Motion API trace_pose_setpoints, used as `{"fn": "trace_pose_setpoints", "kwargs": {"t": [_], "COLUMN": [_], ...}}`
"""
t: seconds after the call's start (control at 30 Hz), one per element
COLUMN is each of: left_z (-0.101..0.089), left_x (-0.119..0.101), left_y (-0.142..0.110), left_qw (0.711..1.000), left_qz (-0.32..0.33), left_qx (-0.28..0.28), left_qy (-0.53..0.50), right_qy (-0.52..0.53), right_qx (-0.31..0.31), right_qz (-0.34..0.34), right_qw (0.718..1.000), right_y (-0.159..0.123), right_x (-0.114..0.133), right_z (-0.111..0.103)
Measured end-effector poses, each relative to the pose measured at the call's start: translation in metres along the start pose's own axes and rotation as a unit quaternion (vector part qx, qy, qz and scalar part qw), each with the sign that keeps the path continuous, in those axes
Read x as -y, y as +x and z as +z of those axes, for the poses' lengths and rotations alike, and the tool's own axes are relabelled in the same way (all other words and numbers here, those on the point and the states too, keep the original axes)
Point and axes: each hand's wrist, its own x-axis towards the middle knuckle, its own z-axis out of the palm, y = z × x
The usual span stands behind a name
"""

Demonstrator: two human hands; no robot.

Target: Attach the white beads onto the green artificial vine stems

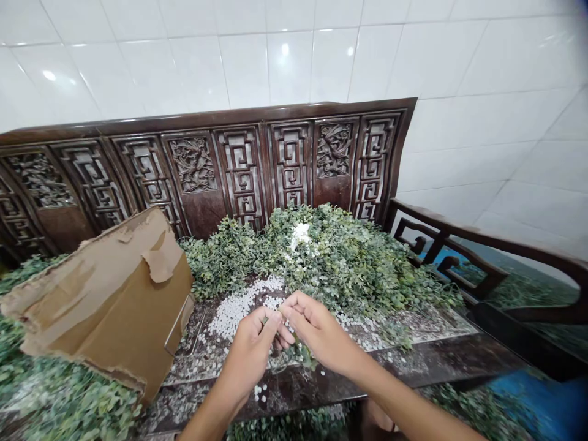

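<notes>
The left hand (248, 349) and right hand (316, 331) meet at lower centre of the frame, their curled fingers (294, 306) nearly closed, pinching a thin green leafy sprig (298, 354). Below lies a dark wooden bench seat (321, 383), scattered with small white beads (239, 309).

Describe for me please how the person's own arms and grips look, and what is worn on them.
The left forearm and right forearm are bare, and no sleeve shows in view. The left grip and right grip are bare hands with no gloves. No ring, watch, band or cable can be seen on either.
</notes>
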Motion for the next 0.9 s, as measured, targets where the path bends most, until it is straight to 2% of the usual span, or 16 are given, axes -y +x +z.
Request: {"fn": "trace_pose_setpoints", "kwargs": {"t": [0.1, 0.23, 0.43, 0.57, 0.7, 0.9], "left_z": [0.0, 0.0, -0.005, -0.004, -0.002, -0.005], "left_x": [0.001, 0.0, -0.007, -0.009, -0.006, -0.003], "left_y": [-0.001, -0.003, -0.008, -0.011, -0.01, -0.006], "left_qw": [1.0, 0.998, 0.975, 0.962, 0.961, 0.981], "left_qz": [0.001, -0.017, -0.114, -0.15, -0.153, -0.102], "left_qx": [0.009, 0.029, 0.107, 0.127, 0.135, 0.108], "left_qy": [-0.017, -0.06, -0.16, -0.189, -0.185, -0.128], "right_qy": [0.012, 0.076, 0.171, 0.198, 0.188, 0.13], "right_qx": [0.013, 0.063, 0.127, 0.172, 0.195, 0.158], "right_qz": [0.003, 0.065, 0.153, 0.188, 0.189, 0.166], "right_qw": [1.0, 0.993, 0.965, 0.946, 0.944, 0.965], "right_y": [-0.001, -0.001, -0.002, -0.003, -0.002, 0.002], "right_x": [0.0, -0.003, -0.004, -0.003, -0.002, -0.003], "right_z": [-0.001, -0.01, -0.02, -0.023, -0.024, -0.025]}}
